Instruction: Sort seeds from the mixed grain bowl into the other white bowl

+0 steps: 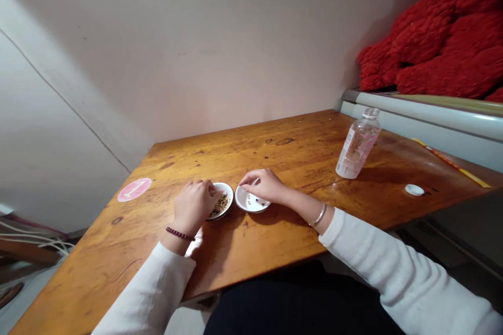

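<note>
A white bowl (pixel 231 196) of mixed pale and dark grains or beans stands near the middle of the table. My left hand (pixel 195 201) is over its left side, fingers curled and thumb bent toward them; whatever they hold is hidden. Close by on the right is a second white bowl (pixel 242 202), with a few dark and pale pieces scattered on its bottom. Above this one, my right hand (pixel 265 186) has thumb and fingertips pinched together near the left rim. Anything in that pinch is too small to make out.
A clear plastic bottle (pixel 358 144) without a cap stands on the wooden table (pixel 298 241). Beyond it lie a white cap (pixel 414 190) and a yellow strip (pixel 451 163). A round pink sticker (pixel 134 189) is at left. Red plush (pixel 436 36) rests on a white appliance (pixel 432 120).
</note>
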The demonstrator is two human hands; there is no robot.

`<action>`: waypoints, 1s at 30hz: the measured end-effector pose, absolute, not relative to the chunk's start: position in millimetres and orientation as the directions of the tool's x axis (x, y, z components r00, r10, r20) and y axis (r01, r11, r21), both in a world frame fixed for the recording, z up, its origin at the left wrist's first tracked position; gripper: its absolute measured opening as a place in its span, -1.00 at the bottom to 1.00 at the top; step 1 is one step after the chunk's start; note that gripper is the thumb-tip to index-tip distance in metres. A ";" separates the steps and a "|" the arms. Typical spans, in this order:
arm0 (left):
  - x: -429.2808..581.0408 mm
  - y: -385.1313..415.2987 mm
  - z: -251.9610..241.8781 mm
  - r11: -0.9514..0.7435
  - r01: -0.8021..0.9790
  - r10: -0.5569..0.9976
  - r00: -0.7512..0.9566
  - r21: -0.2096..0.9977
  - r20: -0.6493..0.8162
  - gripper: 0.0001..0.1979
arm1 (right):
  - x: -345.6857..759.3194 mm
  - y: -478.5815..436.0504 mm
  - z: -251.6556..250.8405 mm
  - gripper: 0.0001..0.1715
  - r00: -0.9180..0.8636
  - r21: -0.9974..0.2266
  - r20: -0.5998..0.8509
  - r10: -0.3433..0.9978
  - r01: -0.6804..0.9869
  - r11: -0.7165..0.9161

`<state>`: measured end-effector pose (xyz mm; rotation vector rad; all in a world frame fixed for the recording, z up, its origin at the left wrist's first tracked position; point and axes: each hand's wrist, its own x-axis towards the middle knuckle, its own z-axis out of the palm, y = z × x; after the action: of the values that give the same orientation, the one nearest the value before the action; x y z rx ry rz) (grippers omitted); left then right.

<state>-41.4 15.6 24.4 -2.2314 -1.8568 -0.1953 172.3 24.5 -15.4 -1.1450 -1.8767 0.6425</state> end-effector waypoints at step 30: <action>-31.4 8.2 27.4 -0.239 0.968 0.955 0.219 0.081 0.200 -0.79 | 172.9 24.0 -15.6 -0.84 -0.251 -0.781 0.354 0.901 0.450 0.432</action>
<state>-31.4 8.2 27.4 -2.4039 -1.8993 -0.3212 172.9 24.0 -15.6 -1.1486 -1.8676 0.6953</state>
